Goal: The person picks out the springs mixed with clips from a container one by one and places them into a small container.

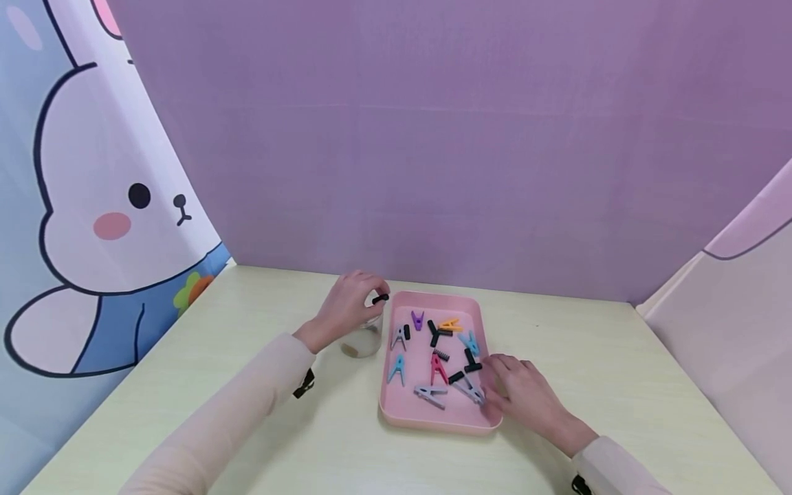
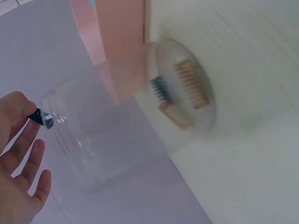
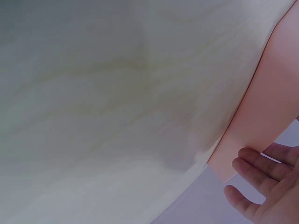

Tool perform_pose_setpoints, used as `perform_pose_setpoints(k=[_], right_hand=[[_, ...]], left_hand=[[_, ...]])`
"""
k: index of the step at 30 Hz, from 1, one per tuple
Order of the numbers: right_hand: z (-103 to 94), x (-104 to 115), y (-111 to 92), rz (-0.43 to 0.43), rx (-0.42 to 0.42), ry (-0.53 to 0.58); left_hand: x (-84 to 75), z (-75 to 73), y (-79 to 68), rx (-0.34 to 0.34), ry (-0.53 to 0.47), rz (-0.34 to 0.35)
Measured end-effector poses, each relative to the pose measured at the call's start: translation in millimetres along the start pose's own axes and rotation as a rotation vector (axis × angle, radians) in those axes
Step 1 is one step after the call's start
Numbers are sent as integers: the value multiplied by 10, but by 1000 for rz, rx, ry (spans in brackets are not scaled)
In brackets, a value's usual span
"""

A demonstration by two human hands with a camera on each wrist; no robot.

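Pinching a small black ridged piece (image 1: 380, 298) between thumb and fingers of the left hand (image 1: 346, 306), right at the mouth of a clear jar (image 2: 117, 149). Can see a brown ridged piece (image 2: 192, 85), a tan piece (image 2: 175, 116) and a dark ridged piece (image 2: 160, 88) at the jar's bottom. Got that jar upright on the pale surface (image 1: 278, 299), just left of a pink tray (image 1: 433, 425). With the right hand (image 1: 529, 395), just resting relaxed, fairly straight fingers at the tray's right rim. In the tray, got a purple clothespin (image 1: 418, 324) near the back, plus an orange clothespin (image 1: 449, 326), a red clothespin (image 1: 437, 364), blue clothespins (image 1: 399, 363), grey clothespins (image 1: 424, 392) and loose black pieces (image 1: 473, 368). Behind it all, a plain purple cloth (image 1: 433, 137); to the left, a cartoon bunny print (image 1: 111, 185).
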State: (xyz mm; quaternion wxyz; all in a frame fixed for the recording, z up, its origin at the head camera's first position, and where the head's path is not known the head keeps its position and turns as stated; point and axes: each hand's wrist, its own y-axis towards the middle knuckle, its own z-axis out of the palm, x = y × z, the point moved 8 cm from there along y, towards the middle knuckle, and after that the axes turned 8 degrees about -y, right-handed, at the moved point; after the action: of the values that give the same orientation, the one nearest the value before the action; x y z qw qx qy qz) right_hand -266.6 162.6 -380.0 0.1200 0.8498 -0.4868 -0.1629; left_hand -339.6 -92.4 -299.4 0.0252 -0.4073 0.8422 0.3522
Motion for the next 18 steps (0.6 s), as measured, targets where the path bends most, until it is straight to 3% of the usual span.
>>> perform_pose_setpoints(k=[18], right_hand=[[30, -15, 0, 22, 39, 15]], left_hand=[[336, 33, -145, 38, 39, -164]])
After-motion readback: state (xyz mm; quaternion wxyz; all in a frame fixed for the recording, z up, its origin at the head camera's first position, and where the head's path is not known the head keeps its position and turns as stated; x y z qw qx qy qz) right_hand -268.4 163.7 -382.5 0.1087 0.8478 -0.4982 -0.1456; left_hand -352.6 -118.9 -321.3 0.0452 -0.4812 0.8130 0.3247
